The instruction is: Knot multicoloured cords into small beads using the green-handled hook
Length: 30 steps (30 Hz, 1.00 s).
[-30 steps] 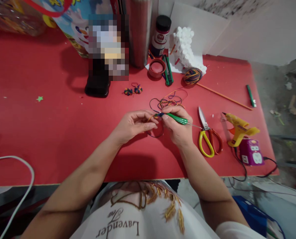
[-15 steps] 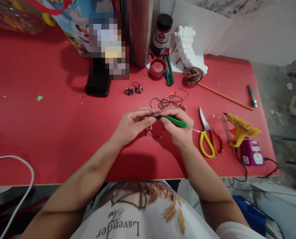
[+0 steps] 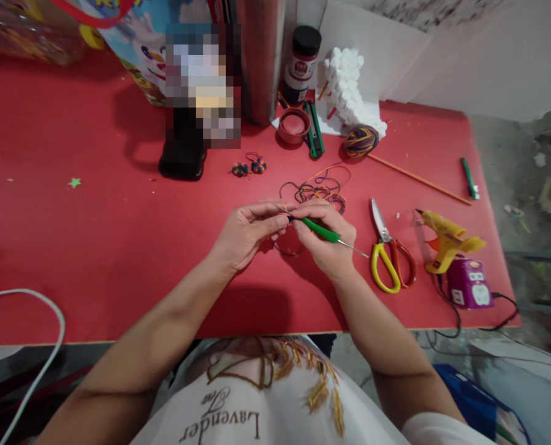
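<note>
My right hand (image 3: 328,238) is closed around a green-handled crochet hook (image 3: 320,230), its thin metal end sticking out to the right. Pinched in the fingers of my left hand (image 3: 252,235) is a small dark piece of yarn work (image 3: 290,219), right at the hook's left end. The fingers hide most of this piece. A loose strand hangs in a loop below the hands. Just beyond them lies a tangle of multicoloured yarn (image 3: 319,193). Two small crocheted pieces (image 3: 249,166) rest on the red table farther left.
Scissors (image 3: 385,250) with yellow and red handles lie right of my right hand. Farther right are a yellow glue gun (image 3: 449,238) and a purple box (image 3: 470,284). A yarn ball (image 3: 361,141), a green cutter (image 3: 313,130), a round red lid (image 3: 293,127) and a steel flask (image 3: 260,62) stand behind.
The crochet hook and my right hand have shifted slightly left, toward my left hand. The hook's free metal end has moved away from the scissors and tilts lower.
</note>
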Each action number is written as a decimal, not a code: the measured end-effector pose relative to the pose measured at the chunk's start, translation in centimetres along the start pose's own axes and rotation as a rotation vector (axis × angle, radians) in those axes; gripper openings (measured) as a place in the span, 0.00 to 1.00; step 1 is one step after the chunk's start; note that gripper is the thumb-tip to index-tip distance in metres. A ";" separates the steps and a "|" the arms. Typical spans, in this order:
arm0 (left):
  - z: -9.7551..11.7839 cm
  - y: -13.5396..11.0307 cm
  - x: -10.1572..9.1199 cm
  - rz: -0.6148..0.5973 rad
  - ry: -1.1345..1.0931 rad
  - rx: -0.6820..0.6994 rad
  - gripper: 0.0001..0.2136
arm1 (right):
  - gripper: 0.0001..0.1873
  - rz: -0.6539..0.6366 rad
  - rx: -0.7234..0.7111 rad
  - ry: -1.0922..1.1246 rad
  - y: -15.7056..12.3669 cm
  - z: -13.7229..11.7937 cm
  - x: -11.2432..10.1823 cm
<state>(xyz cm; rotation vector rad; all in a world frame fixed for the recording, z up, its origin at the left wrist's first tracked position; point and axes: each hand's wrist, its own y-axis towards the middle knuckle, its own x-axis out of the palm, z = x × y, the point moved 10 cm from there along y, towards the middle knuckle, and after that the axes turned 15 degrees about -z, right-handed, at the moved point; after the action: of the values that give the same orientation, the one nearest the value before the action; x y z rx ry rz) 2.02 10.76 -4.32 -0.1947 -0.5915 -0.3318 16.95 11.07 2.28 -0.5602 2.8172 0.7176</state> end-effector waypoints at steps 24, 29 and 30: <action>1.3 -0.3 -0.9 0.079 0.043 0.088 0.16 | 0.12 -0.054 0.054 0.073 -0.3 1.1 0.4; 1.7 -0.3 -0.7 0.080 0.061 0.101 0.17 | 0.12 0.003 0.161 0.328 -0.7 2.8 0.7; 1.8 -0.3 -0.7 0.083 0.060 0.100 0.17 | 0.12 0.008 0.179 0.390 -0.7 3.1 0.9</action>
<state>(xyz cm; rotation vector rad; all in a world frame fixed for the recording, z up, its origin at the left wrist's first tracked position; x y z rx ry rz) 0.45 11.17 -3.28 -0.1126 -0.5374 -0.2266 16.61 11.73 -0.95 -0.7258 3.1971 0.3819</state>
